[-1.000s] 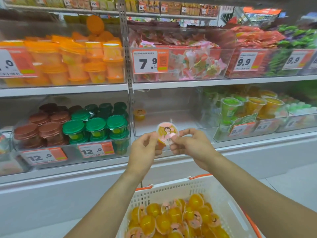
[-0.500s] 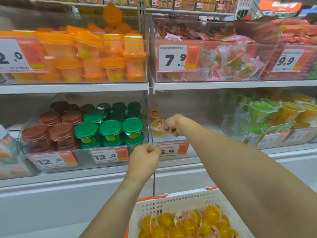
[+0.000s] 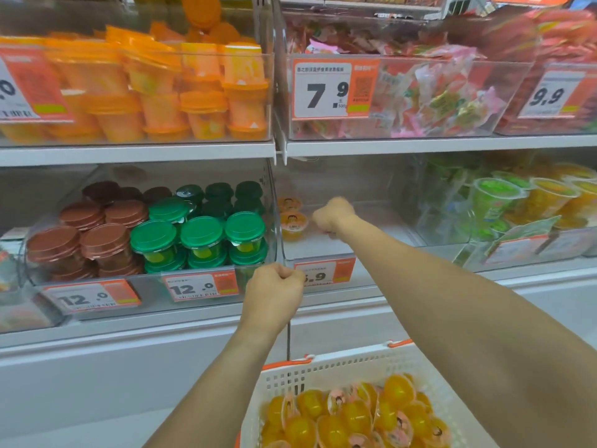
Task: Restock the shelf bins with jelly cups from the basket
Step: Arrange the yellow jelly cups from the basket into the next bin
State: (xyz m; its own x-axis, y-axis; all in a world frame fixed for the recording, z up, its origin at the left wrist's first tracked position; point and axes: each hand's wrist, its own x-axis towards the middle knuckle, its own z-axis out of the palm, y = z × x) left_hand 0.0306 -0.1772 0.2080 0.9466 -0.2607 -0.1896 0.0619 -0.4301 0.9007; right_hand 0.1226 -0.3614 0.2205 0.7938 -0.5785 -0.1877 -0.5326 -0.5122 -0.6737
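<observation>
Jelly cup [image 3: 293, 225] beside outstretched, curled right hand [image 3: 332, 218].

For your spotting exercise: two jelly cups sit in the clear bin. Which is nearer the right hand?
The front jelly cup, just left of the right hand; the other cup sits behind it, deeper in the bin.
</observation>
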